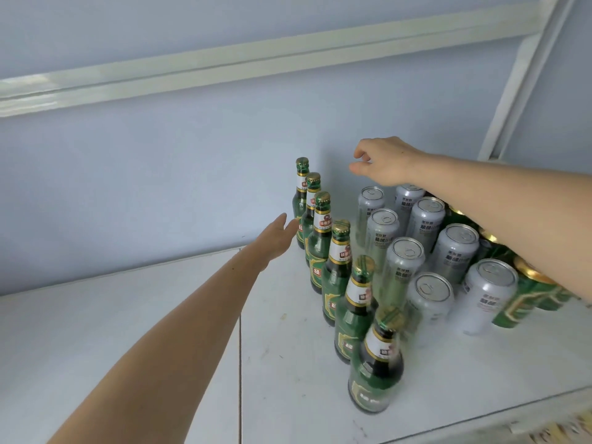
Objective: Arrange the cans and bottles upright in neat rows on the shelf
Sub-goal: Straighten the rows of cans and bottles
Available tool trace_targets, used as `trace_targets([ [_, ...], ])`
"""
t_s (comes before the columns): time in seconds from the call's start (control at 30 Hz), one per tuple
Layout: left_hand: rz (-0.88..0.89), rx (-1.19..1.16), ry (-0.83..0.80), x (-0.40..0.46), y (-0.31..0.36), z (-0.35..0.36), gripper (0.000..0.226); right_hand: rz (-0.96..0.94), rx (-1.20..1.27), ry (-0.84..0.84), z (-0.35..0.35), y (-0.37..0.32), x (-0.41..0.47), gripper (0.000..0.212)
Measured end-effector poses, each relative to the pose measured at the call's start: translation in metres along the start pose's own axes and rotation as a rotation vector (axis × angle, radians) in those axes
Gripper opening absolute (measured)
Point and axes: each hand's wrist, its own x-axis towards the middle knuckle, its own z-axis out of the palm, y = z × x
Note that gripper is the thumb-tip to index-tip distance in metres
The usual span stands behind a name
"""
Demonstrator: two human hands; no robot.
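Note:
Several green glass bottles (pixel 336 270) with gold caps stand upright in one row running from the back wall to the shelf's front edge. To their right, silver cans (pixel 402 261) stand upright in two rows. Green cans (pixel 525 299) sit further right, partly hidden under my right forearm. My left hand (pixel 277 237) stretches flat, fingers apart, just left of the rearmost bottles, holding nothing. My right hand (pixel 382 161) hovers above the rear silver cans, fingers loosely curled and empty.
The white shelf (pixel 160 331) has a seam down its middle, with bare surface left of the bottles. A pale blue wall stands behind. A white rail (pixel 256 64) crosses overhead and a white upright post (pixel 525 75) rises at the right.

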Motion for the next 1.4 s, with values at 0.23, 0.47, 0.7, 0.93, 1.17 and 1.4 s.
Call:
trace_targets([
  [0.23, 0.045, 0.204, 0.080, -0.064, 0.028, 0.012, 0.055, -0.107, -0.044, -0.019, -0.009, 0.024, -0.054, 0.037],
  [0.47, 0.076, 0.431, 0.233, -0.142, 0.091, 0.020, 0.051, -0.269, -0.168, -0.047, -0.021, 0.061, -0.118, 0.033],
  [0.7, 0.177, 0.580, 0.237, -0.175, 0.162, 0.065, 0.030, -0.292, -0.197, -0.085, -0.041, 0.114, -0.159, 0.033],
  [0.93, 0.292, 0.685, 0.053, -0.162, 0.175, 0.140, 0.049, -0.278, -0.262, -0.120, -0.037, 0.159, -0.179, 0.028],
  [1.17, 0.259, 0.774, -0.030, -0.125, 0.129, 0.200, 0.042, -0.251, -0.268, -0.207, -0.012, 0.182, -0.192, 0.034],
  [1.4, 0.193, 0.825, 0.040, -0.118, 0.107, 0.221, 0.051, -0.266, -0.325, -0.248, 0.026, 0.192, -0.190, 0.053],
])
